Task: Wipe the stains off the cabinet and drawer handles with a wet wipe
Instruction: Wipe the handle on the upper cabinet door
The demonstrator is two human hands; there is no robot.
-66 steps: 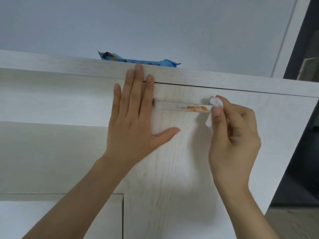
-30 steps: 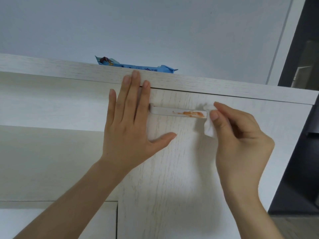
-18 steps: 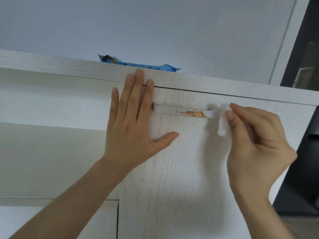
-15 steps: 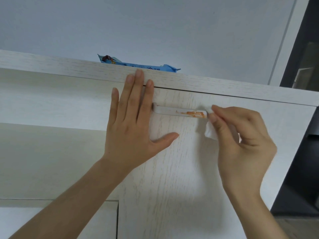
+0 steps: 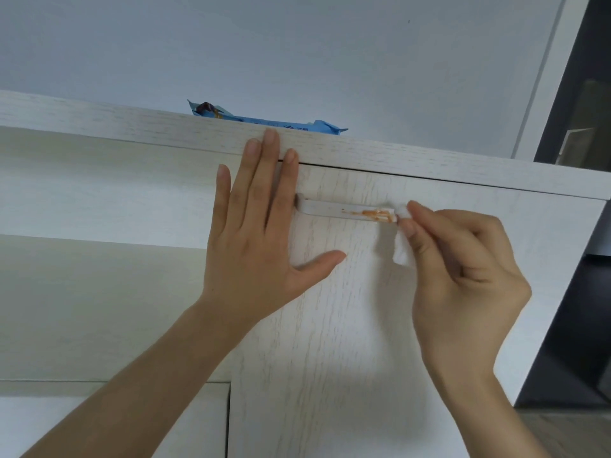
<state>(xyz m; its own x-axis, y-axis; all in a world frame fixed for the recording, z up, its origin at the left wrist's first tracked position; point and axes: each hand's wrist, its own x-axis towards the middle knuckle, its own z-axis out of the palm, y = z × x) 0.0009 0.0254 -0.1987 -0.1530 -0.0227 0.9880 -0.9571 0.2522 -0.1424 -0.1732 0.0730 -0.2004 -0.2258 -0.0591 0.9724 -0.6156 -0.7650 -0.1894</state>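
Contact regained: right hand [image 5: 463, 269], pinching the folded white wet wipe [image 5: 401, 233], has returned from just off the right end of the white bar handle [image 5: 344, 211] at frame centre, orange stain [image 5: 377, 214] mostly uncleared; left hand [image 5: 254, 239] stays flat on the pale wood-grain cabinet door [image 5: 330, 342].

soft, even daylight fills the view, cool in tone, with no glare on the pale grey wall [image 5: 330, 54] or the whitewashed wood-grain cabinet door [image 5: 330, 325]. faint, diffuse shadows lie on the door below and left of the right hand [image 5: 463, 276] and beside the left hand [image 5: 251, 246]. the dark doorway [image 5: 588, 226] at the right edge is dim. straight edges bow slightly from the wide lens. focus is fairly sharp, a little soft at the fingertips.
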